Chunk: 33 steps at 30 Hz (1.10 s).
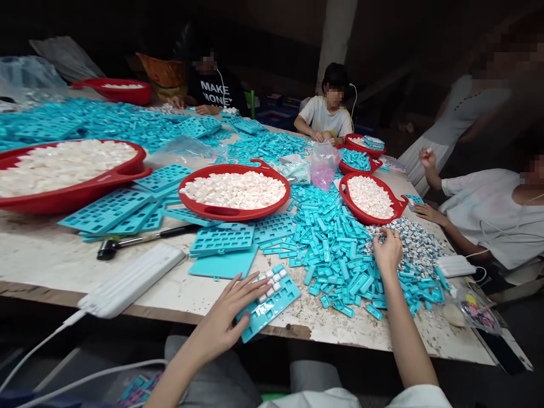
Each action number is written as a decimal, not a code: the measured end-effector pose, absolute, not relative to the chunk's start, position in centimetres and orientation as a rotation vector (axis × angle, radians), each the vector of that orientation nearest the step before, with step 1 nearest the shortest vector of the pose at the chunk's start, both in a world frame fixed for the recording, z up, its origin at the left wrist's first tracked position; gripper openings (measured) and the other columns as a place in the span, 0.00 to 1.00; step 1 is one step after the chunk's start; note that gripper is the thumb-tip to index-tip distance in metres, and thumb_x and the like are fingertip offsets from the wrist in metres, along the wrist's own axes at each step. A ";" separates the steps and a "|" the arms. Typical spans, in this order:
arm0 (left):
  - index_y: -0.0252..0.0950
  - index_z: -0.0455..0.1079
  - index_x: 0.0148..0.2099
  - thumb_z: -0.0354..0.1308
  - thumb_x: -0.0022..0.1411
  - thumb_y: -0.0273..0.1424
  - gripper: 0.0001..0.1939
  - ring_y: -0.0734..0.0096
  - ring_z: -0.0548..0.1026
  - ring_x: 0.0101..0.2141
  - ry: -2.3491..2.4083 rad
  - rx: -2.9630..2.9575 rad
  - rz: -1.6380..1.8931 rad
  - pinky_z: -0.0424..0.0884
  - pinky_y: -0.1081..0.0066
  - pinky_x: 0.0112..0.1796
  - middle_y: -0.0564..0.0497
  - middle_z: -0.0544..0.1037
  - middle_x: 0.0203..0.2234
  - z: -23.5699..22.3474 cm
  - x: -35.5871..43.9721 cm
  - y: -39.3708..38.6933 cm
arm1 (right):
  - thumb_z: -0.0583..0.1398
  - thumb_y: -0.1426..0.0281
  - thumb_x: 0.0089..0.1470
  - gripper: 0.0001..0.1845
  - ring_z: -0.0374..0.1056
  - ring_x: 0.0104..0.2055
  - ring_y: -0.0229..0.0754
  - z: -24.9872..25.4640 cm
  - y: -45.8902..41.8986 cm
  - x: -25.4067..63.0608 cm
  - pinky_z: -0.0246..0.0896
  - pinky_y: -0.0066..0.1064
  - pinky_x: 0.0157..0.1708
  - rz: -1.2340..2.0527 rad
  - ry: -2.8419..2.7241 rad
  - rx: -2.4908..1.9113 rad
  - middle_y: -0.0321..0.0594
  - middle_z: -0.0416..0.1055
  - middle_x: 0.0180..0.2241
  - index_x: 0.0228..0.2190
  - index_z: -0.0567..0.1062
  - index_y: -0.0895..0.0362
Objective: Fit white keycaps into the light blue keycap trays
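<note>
My left hand (pixel 227 317) lies with fingers stretched across a blue plastic tray (pixel 285 297) near the table's front edge. Small white square pieces (pixel 276 277) fill part of the tray's far side, and other slots are bare. My right hand (pixel 389 249) is at a heap of tiny white-and-blue pieces (pixel 414 249), its fingers bent together; what is between them, if anything, is hidden. Left of that hand spreads a pile of small blue rectangular plastic pieces (pixel 335 249).
Red bowls (pixel 233 214) of white pieces stand beyond my hands. Stacked blue trays (pixel 221 238), a hammer-like tool (pixel 127 242) and a white power strip (pixel 131 280) lie to the left. A co-worker (pixel 488 209) sits at the right; others sit across the table (pixel 187 294).
</note>
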<state>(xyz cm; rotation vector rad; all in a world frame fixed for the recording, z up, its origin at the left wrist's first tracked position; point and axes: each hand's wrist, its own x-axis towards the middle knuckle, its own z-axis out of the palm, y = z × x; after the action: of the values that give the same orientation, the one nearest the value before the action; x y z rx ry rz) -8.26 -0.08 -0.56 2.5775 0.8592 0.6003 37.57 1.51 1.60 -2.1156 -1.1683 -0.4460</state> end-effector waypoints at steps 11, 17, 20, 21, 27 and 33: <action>0.45 0.66 0.64 0.44 0.70 0.26 0.24 0.55 0.47 0.70 0.729 2.304 0.677 0.34 0.41 0.67 0.53 0.69 0.62 0.1 -3.7 1.3 | 0.55 0.67 0.50 0.18 0.69 0.32 0.50 1.8 1.5 39.0 0.61 0.39 0.39 -0.363 -1.134 -2.077 0.51 0.76 0.32 0.35 0.82 0.63; 0.39 0.67 0.62 0.48 0.72 0.39 0.21 0.53 0.60 0.66 0.905 1.897 1.043 0.45 0.48 0.67 0.45 0.71 0.60 -0.6 -4.1 1.2 | 0.58 0.67 0.47 0.16 0.70 0.32 0.50 2.5 1.3 39.0 0.63 0.41 0.39 -0.461 -1.060 -2.095 0.47 0.76 0.31 0.34 0.82 0.60; 0.37 0.68 0.60 0.47 0.72 0.41 0.21 0.54 0.68 0.61 0.917 1.765 1.092 0.57 0.52 0.63 0.44 0.76 0.56 -0.8 -4.3 1.4 | 0.60 0.67 0.48 0.14 0.71 0.32 0.48 3.7 0.9 37.4 0.66 0.40 0.40 -0.478 -1.140 -1.921 0.46 0.76 0.32 0.34 0.82 0.60; 0.37 0.69 0.59 0.47 0.72 0.41 0.21 0.54 0.70 0.59 0.918 1.742 1.087 0.61 0.54 0.62 0.44 0.77 0.54 -0.9 -4.3 1.4 | 0.60 0.67 0.50 0.13 0.72 0.32 0.47 4.2 0.6 36.2 0.68 0.39 0.40 -0.438 -1.216 -1.826 0.46 0.76 0.33 0.34 0.81 0.60; 0.39 0.73 0.55 0.48 0.72 0.39 0.18 0.59 0.75 0.55 0.969 1.773 1.088 0.55 0.54 0.65 0.48 0.81 0.48 -0.9 -3.7 1.4 | 0.61 0.71 0.56 0.07 0.74 0.37 0.43 4.9 -1.4 23.4 0.70 0.33 0.39 0.160 -1.898 -1.318 0.40 0.76 0.36 0.35 0.80 0.53; 0.40 0.73 0.55 0.49 0.71 0.40 0.18 0.59 0.76 0.52 1.043 1.725 1.094 0.71 0.62 0.54 0.47 0.80 0.49 -0.5 -3.6 1.1 | 0.59 0.77 0.56 0.14 0.75 0.40 0.43 2.3 -1.7 15.7 0.69 0.35 0.45 0.458 -2.272 -1.054 0.41 0.78 0.39 0.42 0.78 0.53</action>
<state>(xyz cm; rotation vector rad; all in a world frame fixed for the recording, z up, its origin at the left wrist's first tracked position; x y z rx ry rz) -3.59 1.10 -0.53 1.7246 1.0425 1.0941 15.69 -1.75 2.30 -1.0542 -2.2717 0.4579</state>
